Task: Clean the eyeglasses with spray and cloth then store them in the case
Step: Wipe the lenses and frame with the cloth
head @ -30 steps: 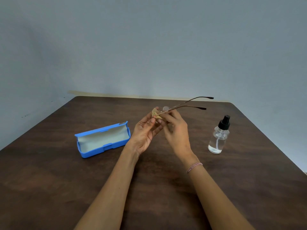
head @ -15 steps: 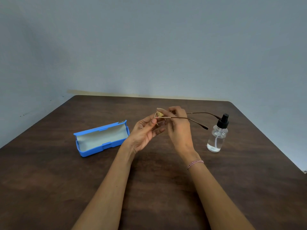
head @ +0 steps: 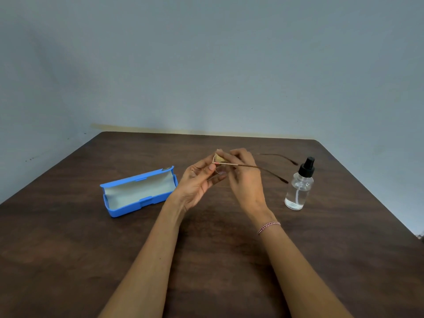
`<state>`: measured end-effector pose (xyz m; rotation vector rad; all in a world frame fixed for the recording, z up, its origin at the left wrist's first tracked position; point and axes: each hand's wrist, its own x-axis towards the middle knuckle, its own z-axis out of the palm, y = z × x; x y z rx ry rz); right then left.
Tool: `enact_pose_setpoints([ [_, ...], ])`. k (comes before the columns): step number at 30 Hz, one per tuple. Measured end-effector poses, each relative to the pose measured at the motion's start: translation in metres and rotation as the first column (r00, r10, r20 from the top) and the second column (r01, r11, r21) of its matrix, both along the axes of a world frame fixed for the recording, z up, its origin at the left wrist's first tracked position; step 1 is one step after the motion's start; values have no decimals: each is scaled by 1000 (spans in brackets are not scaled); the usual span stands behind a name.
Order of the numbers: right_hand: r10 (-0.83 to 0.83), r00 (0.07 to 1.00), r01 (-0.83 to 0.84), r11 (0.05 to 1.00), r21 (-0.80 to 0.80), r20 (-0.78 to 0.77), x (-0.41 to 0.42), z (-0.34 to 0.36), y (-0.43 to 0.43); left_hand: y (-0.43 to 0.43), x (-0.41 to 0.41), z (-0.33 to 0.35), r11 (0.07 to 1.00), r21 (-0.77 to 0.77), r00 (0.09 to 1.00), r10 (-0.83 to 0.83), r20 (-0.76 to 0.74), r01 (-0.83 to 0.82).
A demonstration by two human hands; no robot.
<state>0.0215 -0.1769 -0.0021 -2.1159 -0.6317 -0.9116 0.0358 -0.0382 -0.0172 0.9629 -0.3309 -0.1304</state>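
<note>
Thin brown-framed eyeglasses (head: 263,169) are held above the table's middle, their temple arms pointing right toward the bottle. My left hand (head: 197,182) pinches the frame's front near one lens. My right hand (head: 246,177) presses a small tan cloth (head: 220,159) against the lens area; most of the lenses are hidden by my fingers. A blue glasses case (head: 140,193) lies open at the left, with a pale lining. A clear spray bottle (head: 299,186) with a black pump top stands upright at the right.
Everything rests on a dark brown wooden table (head: 215,260) set against a grey-blue wall. The table's right edge runs diagonally just beyond the bottle. A woven bracelet (head: 268,226) circles my right wrist.
The glasses have tilted down: the temple arms, raised and pointing up-right a second ago, now hang lower, close to the bottle. Both hands stayed in place, still rubbing with the cloth.
</note>
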Motion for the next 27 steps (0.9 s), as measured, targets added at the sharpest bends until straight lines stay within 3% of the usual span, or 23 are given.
enact_pose_setpoints([
  [4, 119, 993, -117, 991, 66, -20, -1, -1, 5, 6, 2, 1, 999, -49, 998, 6, 68, -3],
  [8, 7, 1000, -6, 997, 72, -15, 3, -3, 3, 6, 0, 5, 997, -78, 998, -23, 66, 28],
  [15, -43, 997, 53, 983, 175, -60, -5, 3, 9, 1, -4, 7, 1000, 6, 999, 17, 40, -17],
  [19, -70, 991, 82, 990, 112, -111, -7, 4, 14, 1, -3, 5, 997, 15, 996, 76, 54, -77],
  [24, -47, 995, 57, 993, 107, -90, -7, 6, 12, 1, -4, 7, 998, 27, 997, 63, 52, -65],
  [27, 36, 999, -35, 989, 141, 1, -6, 4, 11, 0, -4, 7, 998, 21, 996, 62, 66, -64],
])
